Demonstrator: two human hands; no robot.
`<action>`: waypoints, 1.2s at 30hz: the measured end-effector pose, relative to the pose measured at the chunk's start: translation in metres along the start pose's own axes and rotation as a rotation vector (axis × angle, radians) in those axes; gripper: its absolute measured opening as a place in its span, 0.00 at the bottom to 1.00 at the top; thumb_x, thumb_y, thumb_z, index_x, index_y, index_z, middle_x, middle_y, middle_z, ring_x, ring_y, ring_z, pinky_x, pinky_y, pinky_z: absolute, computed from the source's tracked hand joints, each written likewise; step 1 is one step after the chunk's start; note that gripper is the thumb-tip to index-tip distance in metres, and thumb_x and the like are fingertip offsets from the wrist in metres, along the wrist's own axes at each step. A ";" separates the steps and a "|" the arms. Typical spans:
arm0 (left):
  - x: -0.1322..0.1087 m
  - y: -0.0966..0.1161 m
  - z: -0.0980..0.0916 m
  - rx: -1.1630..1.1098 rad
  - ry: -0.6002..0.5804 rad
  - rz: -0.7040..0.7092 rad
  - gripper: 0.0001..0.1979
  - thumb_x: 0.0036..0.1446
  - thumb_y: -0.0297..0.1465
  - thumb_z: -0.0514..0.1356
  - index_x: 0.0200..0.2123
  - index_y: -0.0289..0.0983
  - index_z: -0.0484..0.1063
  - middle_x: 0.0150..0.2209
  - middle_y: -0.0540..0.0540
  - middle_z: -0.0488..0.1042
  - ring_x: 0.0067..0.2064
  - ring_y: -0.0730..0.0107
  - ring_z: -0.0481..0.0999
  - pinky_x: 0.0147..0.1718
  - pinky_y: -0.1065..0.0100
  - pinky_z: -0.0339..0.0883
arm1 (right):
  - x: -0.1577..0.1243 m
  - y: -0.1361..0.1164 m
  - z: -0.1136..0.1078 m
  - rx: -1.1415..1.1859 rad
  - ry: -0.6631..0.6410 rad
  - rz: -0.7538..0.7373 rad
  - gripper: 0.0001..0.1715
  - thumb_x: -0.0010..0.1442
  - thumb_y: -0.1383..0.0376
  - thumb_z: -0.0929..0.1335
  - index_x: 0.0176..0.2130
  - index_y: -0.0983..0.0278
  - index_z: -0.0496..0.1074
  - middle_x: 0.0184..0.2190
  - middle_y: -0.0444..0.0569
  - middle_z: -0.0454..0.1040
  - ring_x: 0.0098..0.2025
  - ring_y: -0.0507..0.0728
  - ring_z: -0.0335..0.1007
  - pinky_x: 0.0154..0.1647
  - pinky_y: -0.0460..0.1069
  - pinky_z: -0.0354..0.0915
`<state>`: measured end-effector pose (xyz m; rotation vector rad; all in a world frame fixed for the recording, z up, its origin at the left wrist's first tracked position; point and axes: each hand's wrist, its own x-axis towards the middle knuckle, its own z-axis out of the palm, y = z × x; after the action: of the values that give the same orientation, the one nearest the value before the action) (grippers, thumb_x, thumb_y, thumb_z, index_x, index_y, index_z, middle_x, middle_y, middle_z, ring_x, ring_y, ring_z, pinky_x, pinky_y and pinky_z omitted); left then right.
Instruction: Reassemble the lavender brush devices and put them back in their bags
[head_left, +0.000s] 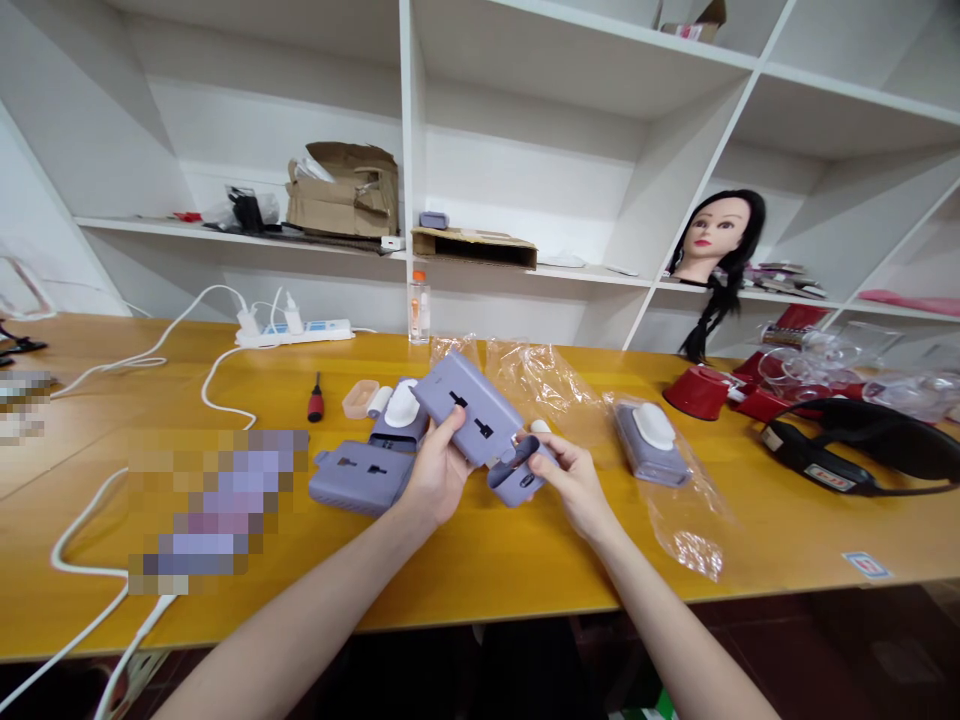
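Above the table's middle my left hand point(436, 475) grips a flat purple plastic case point(474, 398) with two black slots, thumb on its face. My right hand point(574, 480) pinches a smaller hollow purple piece point(512, 487) at the case's lower right end. Whether the two parts are joined there I cannot tell. Just left of my left hand lies a similar purple case part point(360, 478) with two dark slots. Behind it is an open purple unit with a white oval piece point(403, 404) on top.
A red-handled screwdriver point(316, 404) and a peach-coloured tray point(360, 398) lie at left. To the right sits a bagged purple unit point(649, 445). Clear plastic wrap point(540, 370), a bottle point(419, 312) and a power strip point(322, 331) are behind. A black headband-like device point(832, 465) lies far right.
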<state>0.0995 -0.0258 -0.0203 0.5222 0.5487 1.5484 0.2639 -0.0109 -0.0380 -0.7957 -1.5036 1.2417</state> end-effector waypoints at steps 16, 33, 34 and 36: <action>-0.004 -0.002 0.002 0.040 -0.029 -0.015 0.19 0.51 0.35 0.61 0.47 0.43 0.64 0.45 0.46 0.74 0.51 0.62 0.69 0.45 0.60 0.66 | 0.000 0.001 -0.001 0.044 -0.033 0.004 0.16 0.50 0.56 0.71 0.35 0.65 0.72 0.24 0.46 0.74 0.20 0.54 0.69 0.21 0.49 0.68; -0.002 -0.002 -0.001 0.045 -0.076 0.009 0.21 0.49 0.34 0.63 0.48 0.44 0.64 0.48 0.48 0.72 0.50 0.64 0.70 0.45 0.60 0.68 | -0.001 0.001 0.000 0.101 -0.063 -0.016 0.22 0.46 0.58 0.73 0.40 0.63 0.70 0.31 0.46 0.72 0.24 0.53 0.70 0.24 0.50 0.70; -0.002 -0.001 -0.002 0.052 -0.078 0.004 0.22 0.49 0.34 0.63 0.48 0.45 0.64 0.48 0.48 0.72 0.49 0.63 0.71 0.44 0.60 0.68 | -0.001 0.001 0.000 0.097 -0.063 -0.018 0.21 0.47 0.57 0.73 0.40 0.63 0.70 0.30 0.46 0.72 0.24 0.53 0.70 0.24 0.50 0.70; -0.002 0.000 -0.002 0.066 -0.087 -0.003 0.22 0.48 0.35 0.64 0.48 0.46 0.64 0.47 0.48 0.72 0.47 0.62 0.72 0.41 0.59 0.70 | -0.001 0.002 -0.001 0.090 -0.068 -0.023 0.21 0.47 0.57 0.72 0.40 0.62 0.70 0.29 0.46 0.72 0.23 0.53 0.70 0.23 0.51 0.70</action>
<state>0.0982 -0.0280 -0.0221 0.6359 0.5349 1.5019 0.2648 -0.0112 -0.0399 -0.6809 -1.4955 1.3212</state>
